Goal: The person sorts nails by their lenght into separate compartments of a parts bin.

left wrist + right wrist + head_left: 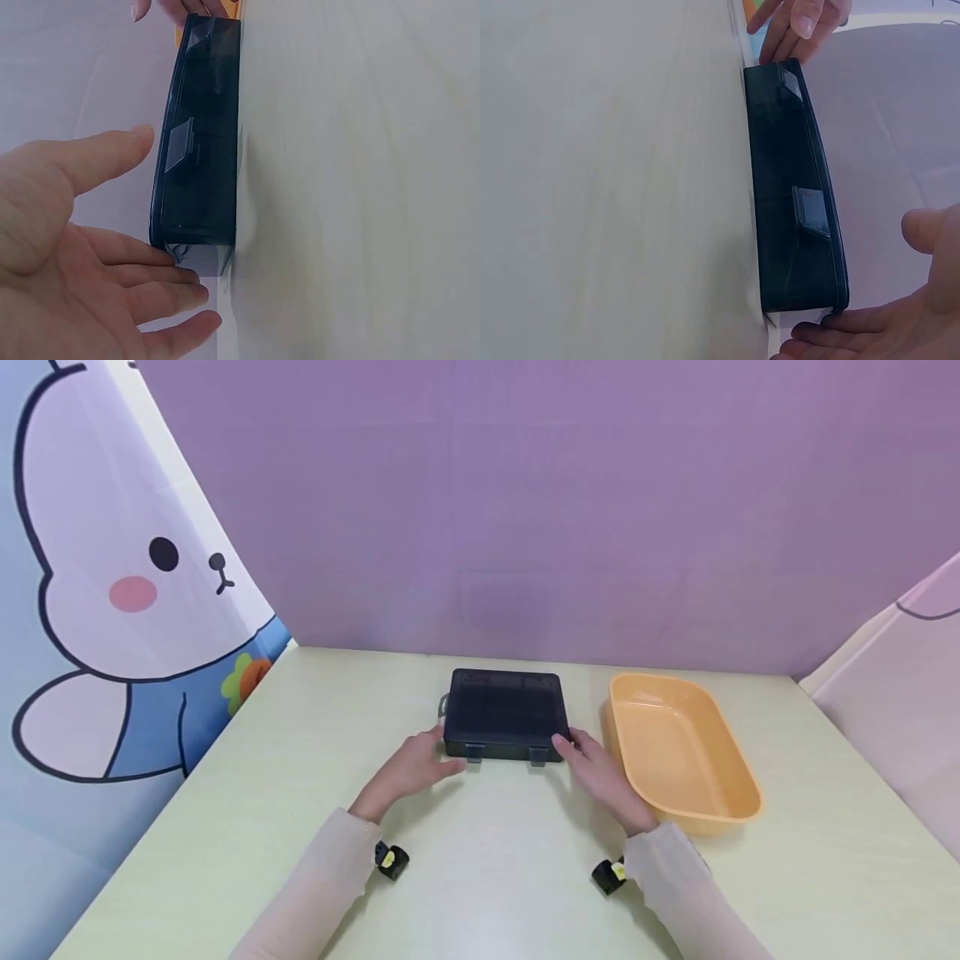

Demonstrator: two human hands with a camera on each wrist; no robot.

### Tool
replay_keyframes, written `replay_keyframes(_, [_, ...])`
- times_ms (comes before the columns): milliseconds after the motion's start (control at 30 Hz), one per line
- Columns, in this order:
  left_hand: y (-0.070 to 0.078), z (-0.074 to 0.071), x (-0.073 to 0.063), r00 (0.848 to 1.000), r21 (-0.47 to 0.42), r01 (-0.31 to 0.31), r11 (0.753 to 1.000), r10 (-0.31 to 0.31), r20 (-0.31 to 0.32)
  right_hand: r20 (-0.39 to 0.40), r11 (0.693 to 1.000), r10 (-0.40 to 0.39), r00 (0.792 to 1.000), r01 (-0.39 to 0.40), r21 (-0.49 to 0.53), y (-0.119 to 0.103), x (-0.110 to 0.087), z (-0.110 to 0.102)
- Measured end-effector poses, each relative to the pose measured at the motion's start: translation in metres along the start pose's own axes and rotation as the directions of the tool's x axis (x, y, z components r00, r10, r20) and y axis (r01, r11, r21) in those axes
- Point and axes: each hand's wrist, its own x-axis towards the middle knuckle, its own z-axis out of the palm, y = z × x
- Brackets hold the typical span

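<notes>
A dark, flat plastic case (506, 710) lies on the table, its front face toward me. Two latches (474, 753) jut out from that front side, and a small grey loop (443, 704) shows at its left edge. My left hand (412, 766) is at the case's left front corner, thumb held apart from the fingers; in the left wrist view the fingers (161, 296) are nearly straight at the end wall. On the other side, my right hand (596, 770) has its fingers (832, 337) extended along the right end, with the thumb raised near the front right corner.
A yellow-orange plastic basin (678, 760) stands on the pale table (517, 860) to the right, close beside my right hand and forearm. Behind the table hangs a purple cloth (510, 510). A cartoon-printed cloth (97, 610) borders the left side.
</notes>
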Motion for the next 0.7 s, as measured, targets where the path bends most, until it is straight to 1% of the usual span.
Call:
replay_keyframes(133, [0.0,0.0,0.001,1.0,-0.001,-0.002,1.0,0.002,0.005,-0.002,1.0,0.002,1.0,-0.002,0.009,-0.001,0.0,-0.001])
replay_keyframes(233, [0.0,-0.002,0.001,1.0,0.011,-0.015,1.0,0.015,-0.001,-0.006,1.0,-0.001,1.0,0.001,0.016,-0.002,-0.001,-0.002])
replay_keyframes(333, [0.001,-0.005,0.0,1.0,0.027,-0.007,1.0,0.007,0.0,-0.002,1.0,-0.006,1.0,0.006,0.025,-0.002,-0.002,-0.003])
replay_keyframes(400, [0.001,-0.007,0.0,1.0,0.031,0.01,0.999,-0.01,-0.009,-0.005,1.0,-0.017,1.0,0.018,0.011,-0.001,-0.001,-0.003])
replay_keyframes(467, [0.002,-0.009,0.0,0.999,0.027,0.022,0.999,-0.022,-0.032,-0.011,0.999,-0.038,0.999,0.038,-0.015,-0.001,0.0,-0.003])
replay_keyframes(600, [0.004,-0.01,0.002,0.995,0.041,-0.033,0.999,0.036,-0.091,-0.035,0.988,-0.117,0.992,0.113,-0.107,-0.003,0.002,-0.002])
replay_keyframes(700, [0.008,-0.009,0.007,0.989,0.131,-0.081,0.988,0.096,-0.11,-0.042,0.962,-0.185,0.982,0.172,-0.212,-0.007,0.003,0.001])
